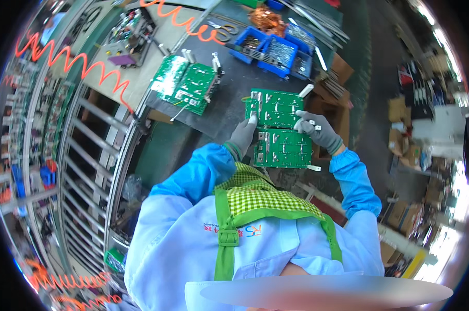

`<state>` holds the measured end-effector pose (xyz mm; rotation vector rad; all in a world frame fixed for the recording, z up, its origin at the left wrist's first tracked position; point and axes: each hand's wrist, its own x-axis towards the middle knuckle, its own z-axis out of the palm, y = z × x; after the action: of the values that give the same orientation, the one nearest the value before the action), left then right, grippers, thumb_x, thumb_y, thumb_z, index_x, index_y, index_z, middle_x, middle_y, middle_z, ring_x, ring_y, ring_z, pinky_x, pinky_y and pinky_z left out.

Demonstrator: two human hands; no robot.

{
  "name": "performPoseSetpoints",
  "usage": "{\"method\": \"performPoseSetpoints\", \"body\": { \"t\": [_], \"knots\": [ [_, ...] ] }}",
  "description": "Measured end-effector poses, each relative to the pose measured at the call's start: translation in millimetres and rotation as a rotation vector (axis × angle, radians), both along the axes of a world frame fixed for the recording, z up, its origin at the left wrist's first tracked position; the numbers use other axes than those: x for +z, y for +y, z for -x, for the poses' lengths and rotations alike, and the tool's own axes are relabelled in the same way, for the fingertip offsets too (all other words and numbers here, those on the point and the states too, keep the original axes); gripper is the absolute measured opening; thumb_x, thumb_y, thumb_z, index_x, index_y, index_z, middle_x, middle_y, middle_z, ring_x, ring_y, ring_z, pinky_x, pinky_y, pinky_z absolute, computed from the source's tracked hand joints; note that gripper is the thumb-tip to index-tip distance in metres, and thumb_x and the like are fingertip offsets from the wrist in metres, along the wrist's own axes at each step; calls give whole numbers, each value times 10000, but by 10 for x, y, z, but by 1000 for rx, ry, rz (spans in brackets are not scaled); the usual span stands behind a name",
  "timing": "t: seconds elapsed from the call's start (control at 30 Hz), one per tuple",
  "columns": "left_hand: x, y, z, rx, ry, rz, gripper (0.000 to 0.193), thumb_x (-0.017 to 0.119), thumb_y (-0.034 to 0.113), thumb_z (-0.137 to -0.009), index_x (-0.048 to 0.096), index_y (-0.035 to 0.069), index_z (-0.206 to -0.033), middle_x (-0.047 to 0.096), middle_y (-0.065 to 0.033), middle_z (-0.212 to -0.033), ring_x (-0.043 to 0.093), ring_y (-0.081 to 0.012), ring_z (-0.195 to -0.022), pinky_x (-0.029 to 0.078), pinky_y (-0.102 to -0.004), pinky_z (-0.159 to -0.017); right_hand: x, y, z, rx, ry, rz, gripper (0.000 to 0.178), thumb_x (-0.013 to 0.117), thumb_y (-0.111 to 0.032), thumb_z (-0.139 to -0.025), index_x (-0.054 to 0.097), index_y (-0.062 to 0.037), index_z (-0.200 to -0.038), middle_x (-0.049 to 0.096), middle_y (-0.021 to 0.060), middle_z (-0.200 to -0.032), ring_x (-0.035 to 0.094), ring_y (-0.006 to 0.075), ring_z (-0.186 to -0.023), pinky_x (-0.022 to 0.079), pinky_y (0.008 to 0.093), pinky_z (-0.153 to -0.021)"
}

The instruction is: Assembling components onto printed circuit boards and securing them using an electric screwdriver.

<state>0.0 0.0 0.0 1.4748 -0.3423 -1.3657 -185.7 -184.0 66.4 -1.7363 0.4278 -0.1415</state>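
White light is glaring well right of the right hand (pixel 320 135). Left of the left hand (pixel 242 137), a green board (pixel 170 76) is reflecting sheen. Fisheye distortion is bending outer edges; blur is smearing a strip below both hands.

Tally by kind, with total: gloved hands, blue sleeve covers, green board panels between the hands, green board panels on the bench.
Gloved hands: 2
Blue sleeve covers: 2
Green board panels between the hands: 2
Green board panels on the bench: 2
Total: 8
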Motion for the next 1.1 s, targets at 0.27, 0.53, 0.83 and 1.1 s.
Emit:
{"method": "performPoseSetpoints", "body": {
  "t": [0.27,0.53,0.83,1.1],
  "knots": [
    [-719,99,-111,724,332,69,429,418,471,-922,531,123,-1147,590,-19,-923,557,-115,-754,465,-291,-643,-393,-550,-1623,609,-38,168,299,522,-286,-893,588,2,-848,617,82,-725,585,148,-667,463,286,-626],
    [-805,227,60,879,345,33,451,380,503,-924,476,165,-1207,568,-23,-910,549,-136,-775,470,-308,-695,-957,-670,-2062,922,-201,157,192,531,-196,-855,587,-12,-862,639,86,-766,608,176,-768,421,353,-894],
    [-707,383,-114,636,335,3,520,453,471,-907,464,62,-1228,567,-78,-1090,561,-166,-913,471,-339,-830,-820,-914,-2357,1194,61,-621,529,722,-297,-619,558,-4,-1027,588,157,-1125,526,272,-1113,254,416,-1062],
    [-800,344,-103,614,418,59,469,478,362,-925,427,55,-1275,536,-95,-1172,544,-197,-1033,448,-352,-912,-1207,-1114,-2540,984,-28,-1101,871,440,-739,-735,483,27,-1147,512,200,-1195,478,304,-1162,322,408,-1030]
  ]
}}
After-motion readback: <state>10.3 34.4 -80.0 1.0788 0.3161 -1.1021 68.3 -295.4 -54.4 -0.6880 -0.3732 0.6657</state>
